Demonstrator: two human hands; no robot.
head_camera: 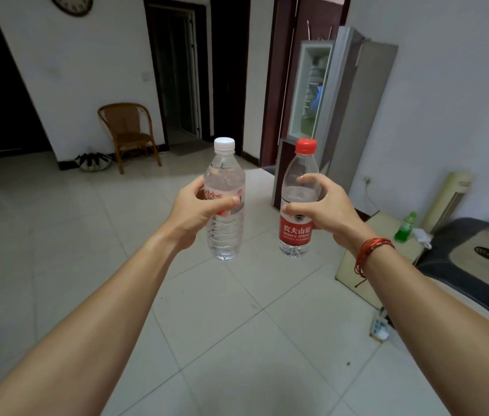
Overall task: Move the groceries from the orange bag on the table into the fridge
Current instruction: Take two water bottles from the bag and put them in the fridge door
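My left hand (195,211) grips a clear water bottle with a white cap (224,235), held upright in front of me. A second water bottle with a red cap and red label (297,232) stands upright in my right hand (327,211), which wears a red string bracelet. Both bottles are held over the tiled floor at arm's length. Ahead to the right stands the grey fridge (369,94), with its upper door (312,85) swung open and shelves with items visible inside. The orange bag and the table are out of view.
A wicker chair (129,133) stands by the far wall, beside a dark doorway (177,70). On the right are a low cream cabinet (384,256) with a green bottle (406,228), a sofa edge (477,259), a standing air conditioner (453,202) and a power strip (380,327).
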